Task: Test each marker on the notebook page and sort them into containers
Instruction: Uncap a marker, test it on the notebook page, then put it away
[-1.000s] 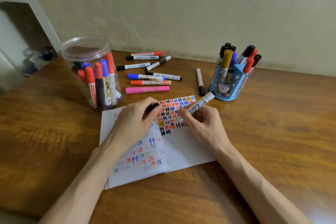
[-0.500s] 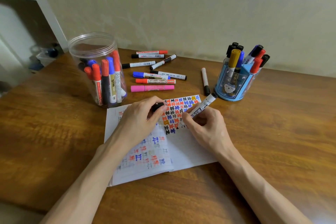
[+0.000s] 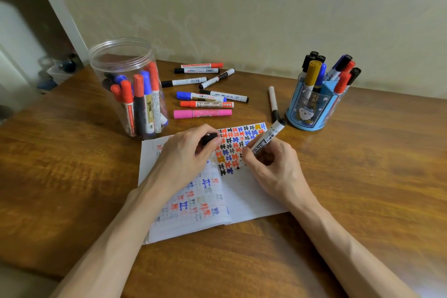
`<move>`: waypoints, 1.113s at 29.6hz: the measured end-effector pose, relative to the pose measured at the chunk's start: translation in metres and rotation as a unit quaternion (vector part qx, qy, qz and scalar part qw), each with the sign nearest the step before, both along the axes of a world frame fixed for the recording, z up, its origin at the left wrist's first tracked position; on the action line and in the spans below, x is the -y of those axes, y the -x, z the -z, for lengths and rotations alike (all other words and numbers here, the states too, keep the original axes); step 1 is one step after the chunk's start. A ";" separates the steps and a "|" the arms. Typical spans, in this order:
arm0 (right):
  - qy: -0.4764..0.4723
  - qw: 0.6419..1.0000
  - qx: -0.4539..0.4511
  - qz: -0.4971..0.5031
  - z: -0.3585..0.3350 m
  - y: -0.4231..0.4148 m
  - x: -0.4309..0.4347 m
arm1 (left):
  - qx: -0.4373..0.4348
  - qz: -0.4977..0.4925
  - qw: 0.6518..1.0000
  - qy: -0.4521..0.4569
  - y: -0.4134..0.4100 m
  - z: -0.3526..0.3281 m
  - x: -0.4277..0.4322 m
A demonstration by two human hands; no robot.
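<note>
1. A wooden table (image 3: 362,176) fills the scene and runs up to a pale wall on the far side.
2. An open notebook (image 3: 251,198) lies near the table's near edge. Its right page carries rows of red, blue, black and yellow test marks. Fainter marks show through on the left page.
3. A clear plastic jar (image 3: 125,72) stands upright at the far left of the notebook. It holds red, blue and black markers standing on end.
4. A blue pen holder (image 3: 312,113) stands just beyond the notebook's far right corner, with yellow, blue, red and black markers in it.
5. The left hand (image 3: 183,155) rests over the notebook's left page with its fingers curled.
6. The right hand (image 3: 278,167) lies over the right page, fingers bunched together.
7. Eight loose markers lie on the table between jar and holder. Among them are a pink marker (image 3: 202,113), nearest the notebook, and a lone marker (image 3: 273,103) just left of the holder.
8. The white marker (image 3: 266,139) under test is pinched between the right thumb and fingertips. It tilts so that its back end points far-right toward the holder, and its tip touches the page at the end of the last row of marks.
9. A black cap (image 3: 209,138) is pinched between the left thumb and forefinger, above the page's far left marks.
</note>
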State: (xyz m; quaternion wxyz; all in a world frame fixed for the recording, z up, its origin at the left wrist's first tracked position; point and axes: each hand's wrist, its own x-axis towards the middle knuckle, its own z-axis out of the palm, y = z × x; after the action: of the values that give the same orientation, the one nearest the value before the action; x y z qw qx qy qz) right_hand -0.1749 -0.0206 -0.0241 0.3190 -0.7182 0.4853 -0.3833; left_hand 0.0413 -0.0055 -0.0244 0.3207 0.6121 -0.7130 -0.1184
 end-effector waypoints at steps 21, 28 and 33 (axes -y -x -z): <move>-0.005 1.000 0.028 0.001 0.001 -0.001 0.001 | -0.002 0.000 1.000 0.012 -0.002 -0.001 -0.001; -0.015 1.000 0.022 -0.009 -0.001 -0.001 0.000 | -0.019 0.014 0.999 0.029 -0.002 0.001 -0.001; -0.009 1.000 0.023 -0.004 -0.002 -0.001 0.000 | -0.044 0.028 0.998 0.024 0.000 -0.003 -0.001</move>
State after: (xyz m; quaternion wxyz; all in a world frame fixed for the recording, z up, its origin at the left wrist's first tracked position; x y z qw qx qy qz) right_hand -0.1743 -0.0203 -0.0221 0.3380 -0.7085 0.4782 -0.3937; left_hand 0.0412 -0.0041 -0.0219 0.3630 0.5780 -0.7179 -0.1370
